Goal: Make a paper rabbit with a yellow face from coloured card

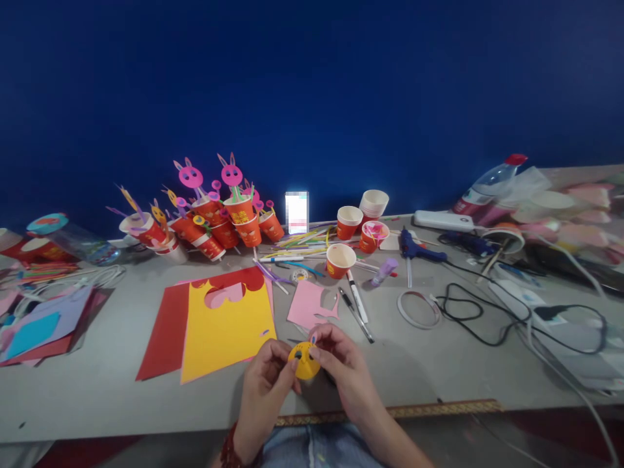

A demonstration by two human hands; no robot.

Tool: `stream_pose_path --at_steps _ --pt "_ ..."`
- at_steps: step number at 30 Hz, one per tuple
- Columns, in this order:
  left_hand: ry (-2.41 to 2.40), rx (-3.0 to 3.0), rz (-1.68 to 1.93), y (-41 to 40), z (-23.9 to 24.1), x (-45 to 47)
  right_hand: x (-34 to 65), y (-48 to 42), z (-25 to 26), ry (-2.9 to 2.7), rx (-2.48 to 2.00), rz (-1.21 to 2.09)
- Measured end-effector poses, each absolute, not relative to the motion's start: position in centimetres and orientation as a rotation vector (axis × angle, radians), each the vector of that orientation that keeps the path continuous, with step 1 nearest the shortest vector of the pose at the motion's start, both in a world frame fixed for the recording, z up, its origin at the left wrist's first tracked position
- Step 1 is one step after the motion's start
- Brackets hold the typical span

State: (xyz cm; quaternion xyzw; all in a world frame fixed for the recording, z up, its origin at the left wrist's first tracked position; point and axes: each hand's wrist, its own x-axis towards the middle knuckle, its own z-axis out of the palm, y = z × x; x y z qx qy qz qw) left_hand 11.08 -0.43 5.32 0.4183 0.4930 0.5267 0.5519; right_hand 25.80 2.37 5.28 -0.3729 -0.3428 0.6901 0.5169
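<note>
Near the table's front edge, a round yellow paper face (305, 369) with drawn eyes and a small mouth is held between both hands. My left hand (269, 372) pinches its left edge between thumb and fingers. At the upper right edge my right hand (340, 361) grips the face too, and a small pink-and-blue paper ear (313, 339) stands up by its fingertips. Whether the ear is attached cannot be made out. Left of the hands lie yellow paper (229, 338) and red paper (163, 338); a cut pink paper sheet (305, 304) lies just beyond them.
Red paper cups (242, 224) with pink rabbit faces stand at back left. More cups (340, 261), pens (357, 298), a glue stick (385, 272), a tape roll (418, 309) and a blue glue gun (420, 250) lie beyond the hands. Black cable (480, 341) and bottles (487, 188) are at right.
</note>
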Motion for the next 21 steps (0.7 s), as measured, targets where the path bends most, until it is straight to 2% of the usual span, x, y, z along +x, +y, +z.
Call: stream_pose_path --at_steps 9,21 --pt "1.301 0.886 1.429 0.1 4.0 8.6 26.0 3.0 3.8 -0.576 -0.918 1.752" --pt "1.399 0.822 1.519 0.4 3.8 4.9 26.0 4.0 2.8 -0.783 -1.105 1.663"
